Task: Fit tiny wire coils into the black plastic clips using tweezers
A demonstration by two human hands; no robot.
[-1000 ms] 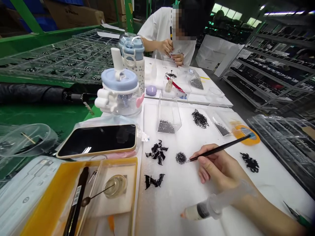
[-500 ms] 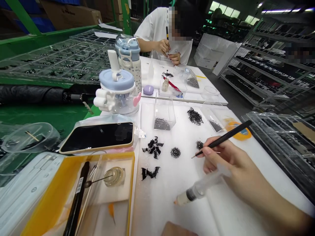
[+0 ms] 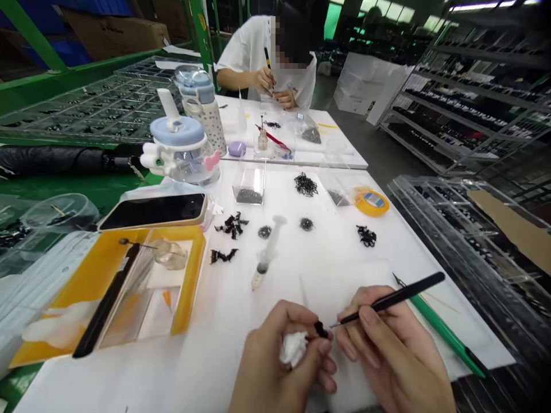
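Behind the syringe (image 3: 267,253), a clear box (image 3: 250,184) holds dark bits; both hands (image 3: 282,361) (image 3: 390,350) grip tools.

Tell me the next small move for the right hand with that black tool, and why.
Probably ease the black tool tip a touch left onto the small black piece. The left hand pinches that piece at its fingertips, along with a white wad, and the right hand has the tip just short of it.
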